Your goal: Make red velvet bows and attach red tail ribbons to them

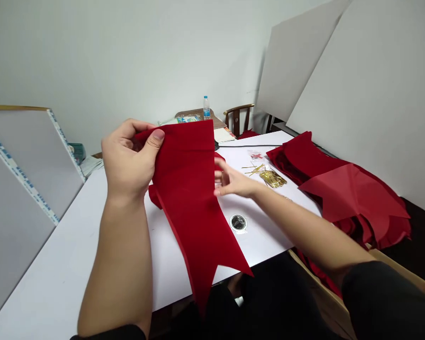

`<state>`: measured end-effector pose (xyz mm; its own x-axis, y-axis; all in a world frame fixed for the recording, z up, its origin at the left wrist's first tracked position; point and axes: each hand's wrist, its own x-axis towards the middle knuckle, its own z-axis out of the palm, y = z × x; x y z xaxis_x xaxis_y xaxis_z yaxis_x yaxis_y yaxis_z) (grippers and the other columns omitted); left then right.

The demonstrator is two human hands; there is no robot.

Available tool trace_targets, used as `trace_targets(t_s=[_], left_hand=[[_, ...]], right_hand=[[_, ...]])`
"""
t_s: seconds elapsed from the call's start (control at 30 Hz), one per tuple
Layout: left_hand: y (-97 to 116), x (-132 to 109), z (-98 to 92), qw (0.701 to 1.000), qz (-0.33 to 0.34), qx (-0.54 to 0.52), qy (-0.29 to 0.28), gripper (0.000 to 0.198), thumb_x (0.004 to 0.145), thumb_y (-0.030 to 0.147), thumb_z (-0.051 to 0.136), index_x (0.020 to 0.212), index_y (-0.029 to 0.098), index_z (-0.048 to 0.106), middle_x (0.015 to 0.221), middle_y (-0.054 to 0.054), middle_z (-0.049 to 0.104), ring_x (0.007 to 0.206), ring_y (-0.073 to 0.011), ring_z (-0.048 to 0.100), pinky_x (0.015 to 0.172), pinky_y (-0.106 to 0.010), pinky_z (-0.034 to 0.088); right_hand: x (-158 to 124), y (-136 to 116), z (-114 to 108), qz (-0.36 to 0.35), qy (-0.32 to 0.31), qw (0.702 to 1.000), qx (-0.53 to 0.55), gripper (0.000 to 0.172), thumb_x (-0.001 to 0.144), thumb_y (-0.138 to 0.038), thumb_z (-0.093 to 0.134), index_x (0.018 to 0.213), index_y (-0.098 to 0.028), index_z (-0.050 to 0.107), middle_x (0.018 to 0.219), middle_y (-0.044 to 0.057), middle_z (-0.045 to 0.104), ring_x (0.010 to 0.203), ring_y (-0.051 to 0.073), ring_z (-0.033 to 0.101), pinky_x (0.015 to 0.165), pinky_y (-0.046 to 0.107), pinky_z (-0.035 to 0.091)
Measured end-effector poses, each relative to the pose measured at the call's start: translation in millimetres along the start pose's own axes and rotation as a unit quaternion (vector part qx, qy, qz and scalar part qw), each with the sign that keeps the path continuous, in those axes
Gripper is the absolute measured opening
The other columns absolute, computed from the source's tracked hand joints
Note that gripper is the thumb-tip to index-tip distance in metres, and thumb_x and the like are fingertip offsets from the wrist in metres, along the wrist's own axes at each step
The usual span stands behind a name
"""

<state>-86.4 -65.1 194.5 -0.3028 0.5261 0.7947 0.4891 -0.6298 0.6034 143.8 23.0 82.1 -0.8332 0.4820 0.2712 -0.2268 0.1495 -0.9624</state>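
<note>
My left hand is raised above the white table and pinches the top corner of a long red felt banner with a swallow-tail cut at its lower end. The banner hangs down over the table's front edge. My right hand reaches in from the right, fingers loosely spread against the banner's right edge; part of it is behind the cloth. I cannot tell whether it grips the cloth.
A pile of red felt pieces lies at the table's right. Gold wire ties and a tape roll lie near the middle. A water bottle, a wooden chair and leaning grey boards ring the table.
</note>
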Motion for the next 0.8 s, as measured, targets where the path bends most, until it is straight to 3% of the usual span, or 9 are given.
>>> trace_targets(t_s=[0.1, 0.17, 0.3, 0.4, 0.53, 0.6, 0.67, 0.73, 0.8], left_hand=[[-6.4, -1.0, 3.3, 0.999, 0.007, 0.008, 0.043, 0.034, 0.085, 0.049, 0.084, 0.089, 0.019, 0.068, 0.079, 0.002, 0.066, 0.073, -0.0122, 0.06, 0.067, -0.028, 0.05], [-12.1, -0.8, 4.9, 0.997, 0.007, 0.017, 0.076, 0.03, 0.089, 0.045, 0.08, 0.091, 0.02, 0.066, 0.082, 0.003, 0.064, 0.078, -0.0119, 0.062, 0.071, -0.028, 0.051], [-29.8, 6.5, 2.4, 0.981, 0.035, -0.014, 0.19, 0.035, 0.087, 0.045, 0.081, 0.093, 0.017, 0.06, 0.085, 0.003, 0.061, 0.081, -0.0102, 0.06, 0.079, -0.027, 0.053], [-41.9, 16.3, -2.5, 0.963, 0.005, -0.055, 0.263, 0.035, 0.082, 0.037, 0.08, 0.094, 0.016, 0.056, 0.087, 0.002, 0.06, 0.081, -0.0101, 0.059, 0.08, -0.028, 0.056], [-46.6, 20.6, -10.1, 0.942, -0.11, -0.099, 0.302, 0.014, 0.082, 0.013, 0.064, 0.092, 0.015, 0.055, 0.088, -0.001, 0.062, 0.08, -0.0111, 0.063, 0.075, -0.027, 0.056], [-48.9, 14.2, -14.8, 0.935, -0.161, -0.081, 0.304, 0.016, 0.077, 0.007, 0.059, 0.092, 0.013, 0.06, 0.086, -0.002, 0.063, 0.078, -0.012, 0.064, 0.068, -0.026, 0.054], [-55.7, 1.3, -21.6, 0.932, -0.205, -0.039, 0.296, 0.022, 0.072, 0.006, 0.058, 0.093, 0.012, 0.063, 0.086, -0.003, 0.064, 0.074, -0.0127, 0.063, 0.063, -0.025, 0.052], [-68.2, -17.0, -31.5, 0.926, -0.244, -0.011, 0.287, 0.028, 0.068, 0.007, 0.058, 0.095, 0.013, 0.063, 0.085, -0.001, 0.063, 0.072, -0.0125, 0.063, 0.061, -0.024, 0.052], [-84.9, -38.2, -43.7, 0.91, -0.282, 0.031, 0.302, 0.037, 0.064, 0.006, 0.056, 0.099, 0.015, 0.061, 0.075, 0.003, 0.057, 0.064, -0.0109, 0.057, 0.059, -0.023, 0.049]], right_hand=[[-15.5, 44.2, 20.0, 0.067, -0.061, 0.995, 0.033, 0.062, 0.076, -0.045, 0.09, 0.126, -0.017, 0.066, 0.125, 0.011, 0.071, 0.117, 0.025, 0.069, 0.102, 0.037, 0.058], [-22.0, 54.4, 22.6, 0.104, -0.085, 0.99, 0.031, 0.052, 0.081, -0.046, 0.086, 0.12, -0.014, 0.07, 0.127, 0.012, 0.072, 0.115, 0.025, 0.071, 0.101, 0.037, 0.058], [-25.7, 49.1, 0.4, 0.121, -0.096, 0.988, -0.009, 0.051, 0.084, -0.05, 0.082, 0.116, -0.012, 0.072, 0.121, 0.012, 0.075, 0.106, 0.024, 0.073, 0.091, 0.033, 0.061], [-28.5, 36.9, -30.0, 0.109, -0.056, 0.992, -0.032, 0.048, 0.083, -0.048, 0.083, 0.112, -0.011, 0.073, 0.116, 0.012, 0.076, 0.099, 0.022, 0.074, 0.085, 0.031, 0.061], [-39.6, 28.5, -69.4, 0.112, 0.081, 0.989, -0.052, 0.044, 0.073, -0.046, 0.09, 0.096, -0.014, 0.07, 0.098, 0.008, 0.077, 0.083, 0.018, 0.071, 0.071, 0.027, 0.057], [-46.1, 31.0, -84.6, 0.112, 0.178, 0.974, -0.083, 0.045, 0.07, -0.046, 0.091, 0.094, -0.015, 0.069, 0.094, 0.007, 0.076, 0.08, 0.018, 0.07, 0.07, 0.027, 0.055], [-51.6, 35.8, -96.5, 0.106, 0.234, 0.961, -0.108, 0.047, 0.068, -0.046, 0.09, 0.098, -0.017, 0.069, 0.095, 0.007, 0.076, 0.082, 0.018, 0.07, 0.071, 0.028, 0.054], [-55.6, 40.7, -105.9, 0.108, 0.209, 0.963, -0.131, 0.047, 0.067, -0.045, 0.089, 0.1, -0.017, 0.071, 0.091, 0.005, 0.074, 0.081, 0.018, 0.068, 0.071, 0.029, 0.052], [-58.1, 44.3, -112.7, 0.112, 0.145, 0.969, -0.167, 0.044, 0.068, -0.045, 0.085, 0.1, -0.017, 0.073, 0.085, 0.004, 0.072, 0.076, 0.017, 0.065, 0.07, 0.028, 0.05]])
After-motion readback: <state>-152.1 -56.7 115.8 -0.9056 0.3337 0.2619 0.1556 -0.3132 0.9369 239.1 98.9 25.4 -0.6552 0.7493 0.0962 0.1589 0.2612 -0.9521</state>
